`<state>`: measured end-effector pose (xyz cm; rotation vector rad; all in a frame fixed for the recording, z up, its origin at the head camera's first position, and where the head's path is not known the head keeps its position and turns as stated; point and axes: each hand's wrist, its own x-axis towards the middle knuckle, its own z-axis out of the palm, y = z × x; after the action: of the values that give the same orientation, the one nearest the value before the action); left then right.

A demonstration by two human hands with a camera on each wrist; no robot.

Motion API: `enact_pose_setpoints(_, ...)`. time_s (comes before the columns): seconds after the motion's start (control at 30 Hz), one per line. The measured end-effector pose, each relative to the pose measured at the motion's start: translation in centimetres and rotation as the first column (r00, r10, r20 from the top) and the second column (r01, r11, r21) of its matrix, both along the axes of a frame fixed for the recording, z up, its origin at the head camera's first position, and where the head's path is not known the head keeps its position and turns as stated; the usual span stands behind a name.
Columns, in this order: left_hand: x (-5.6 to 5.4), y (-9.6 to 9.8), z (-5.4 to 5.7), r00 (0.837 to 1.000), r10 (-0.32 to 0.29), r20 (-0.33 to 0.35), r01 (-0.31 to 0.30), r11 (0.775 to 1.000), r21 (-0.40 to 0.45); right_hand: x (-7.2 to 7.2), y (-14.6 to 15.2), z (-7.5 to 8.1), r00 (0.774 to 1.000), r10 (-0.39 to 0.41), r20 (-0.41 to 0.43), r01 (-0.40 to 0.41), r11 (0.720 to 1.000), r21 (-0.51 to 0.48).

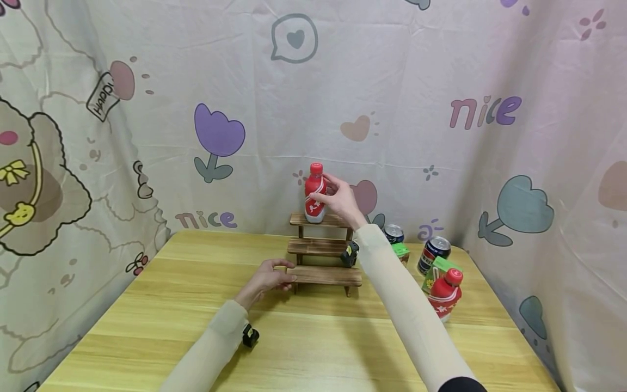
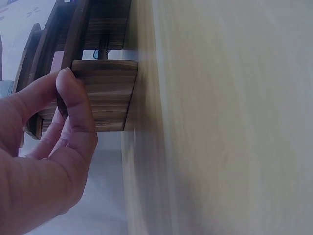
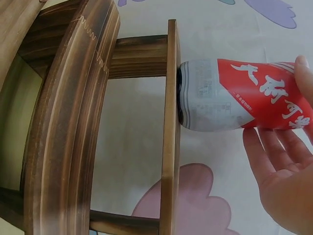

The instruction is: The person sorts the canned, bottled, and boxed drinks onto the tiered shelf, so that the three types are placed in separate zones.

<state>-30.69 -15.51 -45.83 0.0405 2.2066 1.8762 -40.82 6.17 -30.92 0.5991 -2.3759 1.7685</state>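
My right hand (image 1: 341, 199) holds a red and white cola bottle (image 1: 315, 207) from its right side, thumb in front and fingers behind. The bottle stands upright at the left part of the top step of a small three-step wooden stand (image 1: 323, 276); its base meets the board in the right wrist view, where white lettering shows on the red label (image 3: 274, 93). My left hand (image 1: 266, 279) pinches the left end of the lowest step, with the thumb at its front edge (image 2: 73, 93) and the other fingers partly hidden behind the board.
On the table's right side stand a second red bottle (image 1: 444, 296), a green juice carton (image 1: 436, 271) and a dark blue can (image 1: 434, 253). Another can (image 1: 393, 233) and carton (image 1: 401, 251) are partly hidden behind my right sleeve. A printed curtain (image 1: 294, 109) hangs behind the table (image 1: 196, 305).
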Motion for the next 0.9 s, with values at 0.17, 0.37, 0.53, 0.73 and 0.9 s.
enact_pose_setpoints(0.17, -0.4, 0.0, -0.4, 1.000, 0.012, 0.004, -0.012, 1.000, -0.007, 0.1, 0.6, -0.4, 1.000, 0.018, -0.003, -0.018, 1.000, -0.024)
enact_pose_setpoints(0.37, -0.5, 0.0, -0.5, 1.000, 0.010, 0.012, -0.010, 1.000, 0.000, 0.7, 1.5, -0.8, 1.000, -0.015, -0.015, 0.015, 1.000, -0.021)
enact_pose_setpoints(0.53, -0.5, 0.0, -0.3, 1.000, 0.013, 0.018, -0.013, 1.000, 0.004, 1.5, 2.2, -1.1, 0.999, -0.043, -0.014, 0.042, 0.998, -0.035)
enact_pose_setpoints(0.73, -0.5, 0.0, -0.1, 1.000, 0.001, 0.026, -0.002, 1.000, 0.012, 3.0, 3.4, -1.7, 0.999, -0.036, 0.009, 0.036, 0.999, -0.041)
enact_pose_setpoints(0.9, -0.5, -0.1, -0.2, 1.000, -0.005, 0.019, 0.005, 1.000, 0.011, 4.4, 4.2, -2.0, 1.000, -0.005, 0.028, 0.007, 0.998, -0.063)
